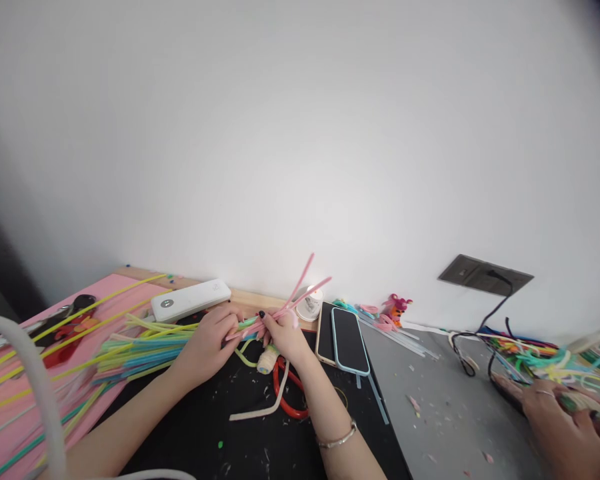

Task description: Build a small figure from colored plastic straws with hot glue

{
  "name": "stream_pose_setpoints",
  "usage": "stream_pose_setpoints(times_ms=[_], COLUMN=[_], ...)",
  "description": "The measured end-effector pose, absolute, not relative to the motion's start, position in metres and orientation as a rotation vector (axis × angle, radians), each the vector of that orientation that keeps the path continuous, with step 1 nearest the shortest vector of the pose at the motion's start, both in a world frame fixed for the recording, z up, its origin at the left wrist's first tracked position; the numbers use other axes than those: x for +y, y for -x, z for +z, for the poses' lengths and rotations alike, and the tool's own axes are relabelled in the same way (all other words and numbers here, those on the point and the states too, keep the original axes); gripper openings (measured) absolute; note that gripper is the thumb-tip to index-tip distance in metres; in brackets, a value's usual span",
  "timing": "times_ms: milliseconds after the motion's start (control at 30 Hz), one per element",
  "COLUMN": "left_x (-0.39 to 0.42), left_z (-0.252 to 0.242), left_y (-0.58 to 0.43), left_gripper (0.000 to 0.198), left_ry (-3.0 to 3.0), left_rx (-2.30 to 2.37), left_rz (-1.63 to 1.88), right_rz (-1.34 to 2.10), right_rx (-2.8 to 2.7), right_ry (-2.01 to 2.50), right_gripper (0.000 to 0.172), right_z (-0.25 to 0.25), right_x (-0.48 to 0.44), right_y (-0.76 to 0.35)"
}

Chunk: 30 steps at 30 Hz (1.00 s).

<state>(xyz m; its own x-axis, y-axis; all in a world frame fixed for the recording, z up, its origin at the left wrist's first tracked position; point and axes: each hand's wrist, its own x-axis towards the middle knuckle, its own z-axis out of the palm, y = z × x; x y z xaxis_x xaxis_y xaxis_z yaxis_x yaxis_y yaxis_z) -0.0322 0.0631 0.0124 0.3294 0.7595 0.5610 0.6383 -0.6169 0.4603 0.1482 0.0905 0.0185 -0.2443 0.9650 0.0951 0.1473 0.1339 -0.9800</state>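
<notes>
Pink pipe cleaners [306,292] run between my two hands, their ends sticking up to the right. My left hand [209,339] is closed on their left part, fingers bent together. My right hand [281,333], with dark nails, pinches them farther along. Just below the right hand lies a pale yellow wrapped roll [267,360]; I cannot tell whether the hand touches it. A red loop [294,412] and a whitish bent strip [255,416] lie on the black mat [190,433] beneath. Beside my left forearm rests a bundle of yellow, blue and green pipe cleaners [147,350].
A white power bank [191,299] stands near the wall. Two phones [350,340] and a white round container [310,304] sit right of my hands. Scissors [73,317] lie on pink sheets at left. At far right, a co-worker's hands [555,420] hold something near a pipe-cleaner pile [535,360].
</notes>
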Motion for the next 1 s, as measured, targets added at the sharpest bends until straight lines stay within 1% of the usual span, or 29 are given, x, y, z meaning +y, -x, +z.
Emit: stream_pose_setpoints(times_ms=[200,333,400,467,500,533,600,700,800,900,1000], left_x=[0.064,0.065,0.066,0.067,0.068,0.069,0.071,0.074,0.074,0.072,0.07], left_z=[0.011,0.009,0.008,0.005,0.003,0.0,-0.006,-0.014,-0.017,-0.014,-0.007], left_y=[0.034,0.036,0.037,0.039,0.04,0.04,0.042,0.043,0.043,0.041,0.039], left_gripper=[0.03,0.03,0.024,0.01,0.014,0.027,0.037,0.034,0.031,0.032,0.035], left_ry=[-2.337,-2.34,-2.368,-2.417,-2.446,-2.478,-2.538,-2.579,-2.569,-2.538,-2.505], left_rx=[1.302,1.36,1.431,1.496,1.52,1.538,1.563,1.597,1.593,1.59,1.637], left_rz=[1.219,1.244,1.2,1.12,1.078,1.031,0.94,0.87,0.933,0.977,0.894], right_rz=[1.186,1.041,0.954,0.896,0.878,0.864,0.844,0.831,0.833,0.775,0.666], right_rx=[-1.312,-1.107,-1.023,-0.966,-0.949,-0.939,-0.939,-0.964,-1.027,-1.184,-1.407], right_ry=[1.192,1.221,1.218,1.207,1.199,1.191,1.175,1.165,1.175,1.229,1.279], right_gripper=[0.036,0.032,0.029,0.026,0.025,0.024,0.024,0.026,0.026,0.023,0.019], right_z=[0.017,0.021,0.027,0.035,0.038,0.042,0.047,0.051,0.05,0.046,0.038], right_x=[0.097,0.102,0.103,0.102,0.101,0.1,0.098,0.097,0.099,0.102,0.103], right_y=[-0.152,-0.165,-0.173,-0.18,-0.182,-0.184,-0.187,-0.192,-0.197,-0.203,-0.205])
